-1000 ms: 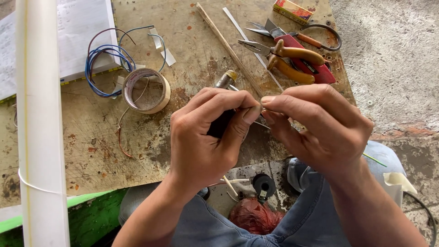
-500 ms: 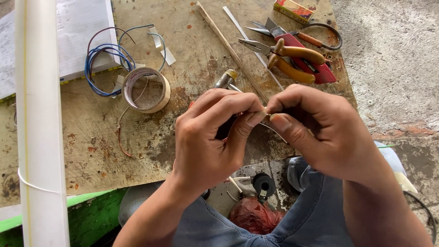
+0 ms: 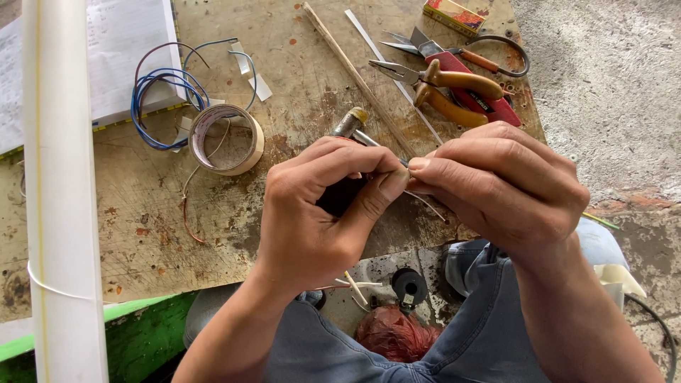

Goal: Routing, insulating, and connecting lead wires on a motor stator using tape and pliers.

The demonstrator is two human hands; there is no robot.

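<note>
My left hand [image 3: 319,220] is curled around a dark handle [image 3: 340,196], and a metal shaft with a yellowish tip [image 3: 351,120] sticks out above its fingers. My right hand [image 3: 504,184] meets it fingertip to fingertip, pinching a thin grey wire [image 3: 425,203] that trails down to the right. Both hands hover over the near edge of a worn, stained wooden board [image 3: 298,64]. Where the fingertips meet, the wire's end is hidden.
A tape roll [image 3: 227,138] and a coil of blue wire [image 3: 159,99] lie to the left. Yellow-handled pliers [image 3: 447,89], a red-handled tool [image 3: 489,106] and a wooden stick [image 3: 355,71] lie beyond the hands. A white pipe [image 3: 60,191] runs along the left. A copper-coloured coil [image 3: 394,333] sits between my knees.
My right hand has moved left and closed in on my left hand. The fingertips now press together around the thin wire.
</note>
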